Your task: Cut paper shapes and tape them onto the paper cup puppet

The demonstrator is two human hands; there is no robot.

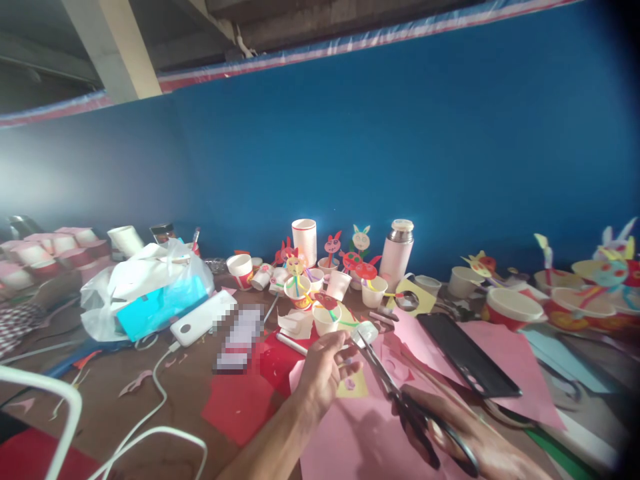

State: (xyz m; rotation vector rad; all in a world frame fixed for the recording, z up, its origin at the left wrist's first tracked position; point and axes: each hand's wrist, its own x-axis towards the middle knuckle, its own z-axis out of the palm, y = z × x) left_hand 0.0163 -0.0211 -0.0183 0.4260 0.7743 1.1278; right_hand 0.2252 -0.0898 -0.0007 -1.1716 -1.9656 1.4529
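Observation:
My right hand (453, 427) grips a pair of scissors (383, 373) by the black handles, with the metal blades pointing forward and left. Close to the blade tips, my left hand (323, 367) has its thumb and forefinger pinched together and the other fingers curled; whatever lies between them is too small to make out. A small whitish, clear object, perhaps a tape roll (369, 331), sits at the blade tips. Under both hands spreads pink paper (350, 440), with a small yellow paper piece (357, 387) below my left fingers. Just beyond stands a white paper cup (327, 321).
Paper cups with cut-paper animal figures (297, 288) crowd the back, beside a pink thermos (397, 257). A black phone (467, 353) lies right. Red paper (243, 403), a white power bank (203, 320) with cable and a plastic bag (150, 280) are left. A blue panel (350, 147) stands behind.

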